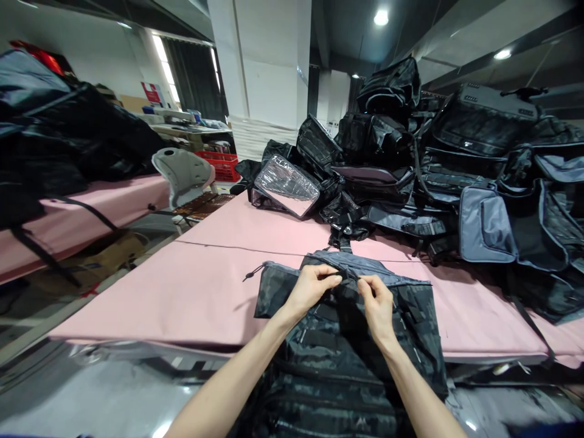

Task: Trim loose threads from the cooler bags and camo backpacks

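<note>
A dark camouflage backpack (337,359) with a grey-blue lining hangs over the near edge of the pink-covered table, its upper part lying on top. My left hand (311,286) pinches the black edge near the middle of the bag's opening. Close beside it, my right hand (378,299) pinches the same edge a little to the right, thumb against fingers. The short dark stretch between the two hands is too small to make out clearly. To the left, a thin black cord (253,272) sticks out from the bag's upper corner.
Dark bags are piled along the table's far and right side, among them one with a silver foil panel (288,185) and an open grey-lined one (487,225). A grey chair (180,176) and a second pink table (132,204) with black bags stand left. A red crate (222,167) sits behind.
</note>
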Available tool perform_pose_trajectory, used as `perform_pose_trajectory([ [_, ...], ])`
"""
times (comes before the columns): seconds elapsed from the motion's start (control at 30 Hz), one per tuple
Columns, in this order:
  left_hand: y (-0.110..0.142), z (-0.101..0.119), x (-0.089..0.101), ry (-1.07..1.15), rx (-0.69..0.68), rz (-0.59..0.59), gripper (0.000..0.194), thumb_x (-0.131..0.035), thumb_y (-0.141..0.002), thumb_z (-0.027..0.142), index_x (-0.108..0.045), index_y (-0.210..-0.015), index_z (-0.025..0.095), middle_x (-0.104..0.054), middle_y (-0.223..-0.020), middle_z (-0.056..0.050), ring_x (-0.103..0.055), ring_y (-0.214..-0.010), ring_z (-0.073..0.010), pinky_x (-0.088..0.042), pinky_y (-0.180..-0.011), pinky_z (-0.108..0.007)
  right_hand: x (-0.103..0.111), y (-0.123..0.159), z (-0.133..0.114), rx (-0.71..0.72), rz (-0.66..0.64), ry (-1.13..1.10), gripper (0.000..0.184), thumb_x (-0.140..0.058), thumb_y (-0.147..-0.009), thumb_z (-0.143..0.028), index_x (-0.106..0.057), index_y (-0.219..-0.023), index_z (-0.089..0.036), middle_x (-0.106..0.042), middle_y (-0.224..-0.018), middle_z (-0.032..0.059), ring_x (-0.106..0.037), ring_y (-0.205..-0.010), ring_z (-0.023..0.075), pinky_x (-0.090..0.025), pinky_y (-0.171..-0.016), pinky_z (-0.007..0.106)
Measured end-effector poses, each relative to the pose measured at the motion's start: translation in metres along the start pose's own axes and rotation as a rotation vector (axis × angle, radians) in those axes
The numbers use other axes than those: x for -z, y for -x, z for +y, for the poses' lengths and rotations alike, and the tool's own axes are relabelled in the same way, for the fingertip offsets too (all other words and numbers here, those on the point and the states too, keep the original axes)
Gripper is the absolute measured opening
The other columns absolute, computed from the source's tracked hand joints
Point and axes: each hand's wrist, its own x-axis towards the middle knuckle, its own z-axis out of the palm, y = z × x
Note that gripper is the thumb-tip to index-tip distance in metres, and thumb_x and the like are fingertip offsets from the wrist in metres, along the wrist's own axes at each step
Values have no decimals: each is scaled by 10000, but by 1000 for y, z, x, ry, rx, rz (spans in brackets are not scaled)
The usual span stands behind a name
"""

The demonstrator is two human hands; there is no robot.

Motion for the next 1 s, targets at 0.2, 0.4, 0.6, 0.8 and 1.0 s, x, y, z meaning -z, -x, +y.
perform_pose_trajectory([
  [0.2, 2, 3, -1, -19, -33, -4, 181, -638, -659, 285, -662, -703, 111, -588, -646, -16, -483, -596, -115, -376, -559, -215, 2, 1, -2, 17, -14, -23, 204, -524, -796, -368, -607, -857, -192, -602, -770, 8, -515, -688, 146, -385, -650, 257],
  [0.4, 9, 4, 4, -206, -277, 12, 132, -568, -697, 175, -693, -737, 161, -583, -815, -43, -528, -738, -138, -416, -651, -229, 3, -11, -3, -420, -210, -620, 410, -593, -698, -558, -540, -701, -152, -418, -559, -45, -248, -428, 47, -168, -410, 198],
  [0.6, 15, -1, 4, -290, -396, 3, 232, -491, -731, 97, -704, -755, 185, -587, -835, -45, -552, -799, -140, -447, -714, -241, -10, -6, -18, -731, -623, -939, 412, -733, -594, -473, -485, -652, -148, -218, -466, -119, -99, -409, 14, -77, -404, 183],
  [0.8, 38, -7, 5, -241, -263, 303, 242, -538, -773, 202, -653, -986, 199, -587, -1058, -55, -575, -852, -145, -470, -762, -255, -21, 1, -21, -511, -393, -823, 336, -723, -625, -393, -490, -641, -152, -280, -495, -89, -172, -437, 31, -120, -420, 200],
  [1.0, 52, -15, -10, -36, 22, 361, 235, -652, -675, 328, -673, -804, 132, -645, -712, -39, -583, -632, -138, -463, -551, -206, -32, 6, -24, -353, -191, -571, 283, -682, -644, -403, -558, -664, -149, -444, -586, -37, -332, -506, 68, -261, -466, 212],
])
